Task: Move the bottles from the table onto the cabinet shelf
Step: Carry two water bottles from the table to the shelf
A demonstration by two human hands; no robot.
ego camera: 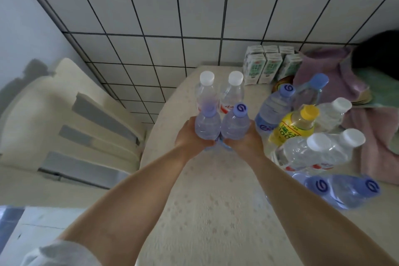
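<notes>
Each hand [244, 136] grips one bottle [235, 125] — clear, blue-capped.

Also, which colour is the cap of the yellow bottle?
Yellow; the yellow bottle's cap shows best in the head view.

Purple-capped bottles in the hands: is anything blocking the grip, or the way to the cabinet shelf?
Nothing blocks the grip: the left hand and right hand each hold a purple-capped bottle. No cabinet shelf is in view, so that path cannot be judged.

yellow bottle [294, 124]: perhaps "100" (blurred)
</notes>
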